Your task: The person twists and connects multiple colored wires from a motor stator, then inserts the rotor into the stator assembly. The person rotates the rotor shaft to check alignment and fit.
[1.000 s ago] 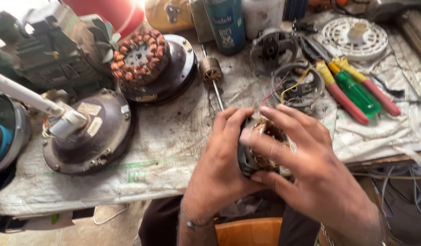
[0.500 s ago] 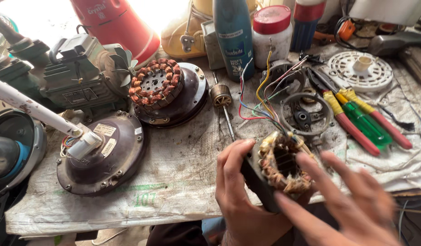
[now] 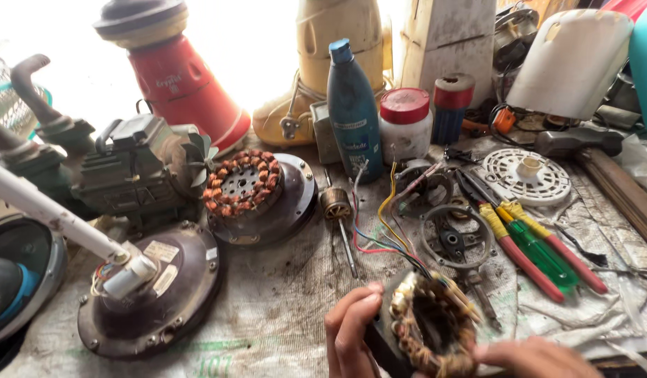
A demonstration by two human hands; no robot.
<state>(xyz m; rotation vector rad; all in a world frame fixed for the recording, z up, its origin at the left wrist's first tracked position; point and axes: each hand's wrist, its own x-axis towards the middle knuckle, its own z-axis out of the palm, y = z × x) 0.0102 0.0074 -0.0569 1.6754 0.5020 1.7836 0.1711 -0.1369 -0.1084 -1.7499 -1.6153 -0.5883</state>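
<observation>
At the bottom edge I hold a small motor stator (image 3: 430, 327), a dark core with copper windings bound in yellowish thread. My left hand (image 3: 349, 333) grips its left side with curled fingers. Only the top of my right hand (image 3: 532, 355) shows, against the stator's lower right. Coloured wires (image 3: 379, 227) run from the stator up across the cloth-covered bench (image 3: 281, 301).
On the bench lie a rotor with shaft (image 3: 339, 217), a ceiling-fan stator in its dark housing (image 3: 257, 196), another round fan housing with a white rod (image 3: 152, 287), red and green screwdrivers (image 3: 537, 252), a metal ring cover (image 3: 456, 241), a blue bottle (image 3: 353, 112) and jars behind.
The view has tilted up, so both hands and the stator sit lower in frame. My right hand has dropped mostly out of sight; the stator's open face now turns toward me.
</observation>
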